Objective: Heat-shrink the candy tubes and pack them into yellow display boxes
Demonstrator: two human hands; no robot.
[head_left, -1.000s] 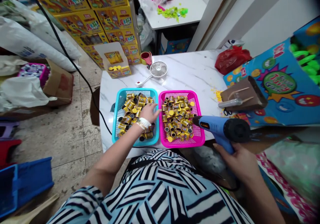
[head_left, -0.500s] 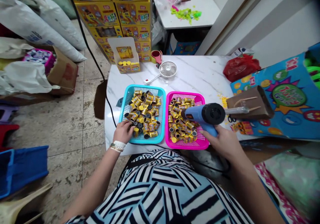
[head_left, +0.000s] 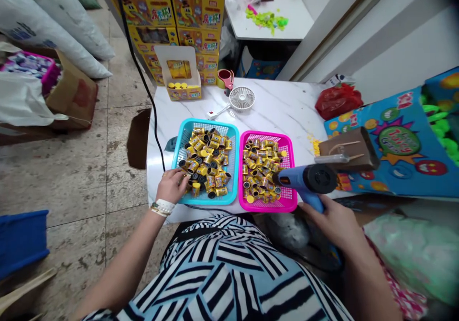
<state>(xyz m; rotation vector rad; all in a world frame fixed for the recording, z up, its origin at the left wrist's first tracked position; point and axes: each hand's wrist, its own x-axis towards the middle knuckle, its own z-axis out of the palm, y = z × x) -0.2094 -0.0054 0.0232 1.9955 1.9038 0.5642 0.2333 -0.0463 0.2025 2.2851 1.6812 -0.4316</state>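
My left hand [head_left: 172,185] is resting on the yellow canisters [head_left: 204,163] at the near corner of the teal basket [head_left: 234,168], can't tell if it's gripping one. My right hand [head_left: 332,225] is clenched round the handle of a blue heat gun [head_left: 308,182], nozzle over the pink basket [head_left: 292,168], also full of canisters. Both baskets sit side by side, touching, on the white marble desk [head_left: 279,105]
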